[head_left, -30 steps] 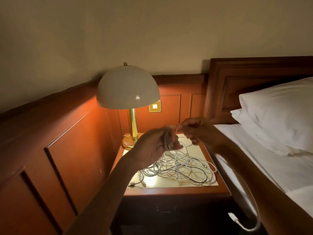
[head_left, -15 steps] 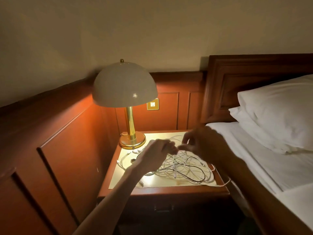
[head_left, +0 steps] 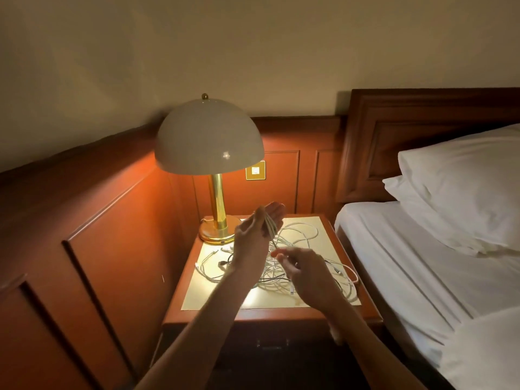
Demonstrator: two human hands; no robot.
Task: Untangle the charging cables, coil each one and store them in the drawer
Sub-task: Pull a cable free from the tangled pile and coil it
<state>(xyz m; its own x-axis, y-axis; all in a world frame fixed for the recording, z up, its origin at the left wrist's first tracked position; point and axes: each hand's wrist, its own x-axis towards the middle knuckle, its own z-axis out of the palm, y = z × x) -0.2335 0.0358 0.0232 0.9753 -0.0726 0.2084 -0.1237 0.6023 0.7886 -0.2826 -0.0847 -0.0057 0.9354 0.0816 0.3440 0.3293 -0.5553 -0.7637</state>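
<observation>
Left hand (head_left: 260,230), grip wide, carries white cable (head_left: 269,230) loops; right hand (head_left: 306,274) pinches its strand. Tangle (head_left: 344,277) on table (head_left: 253,315) unsorted, drawer (head_left: 271,334) closed: early stage.

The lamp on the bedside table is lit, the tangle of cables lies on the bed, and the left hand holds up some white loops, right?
Not quite: the head view shows the tangle of cables lying on the bedside table instead. The rest holds: the lamp is lit, and the left hand holds up white loops.
</observation>
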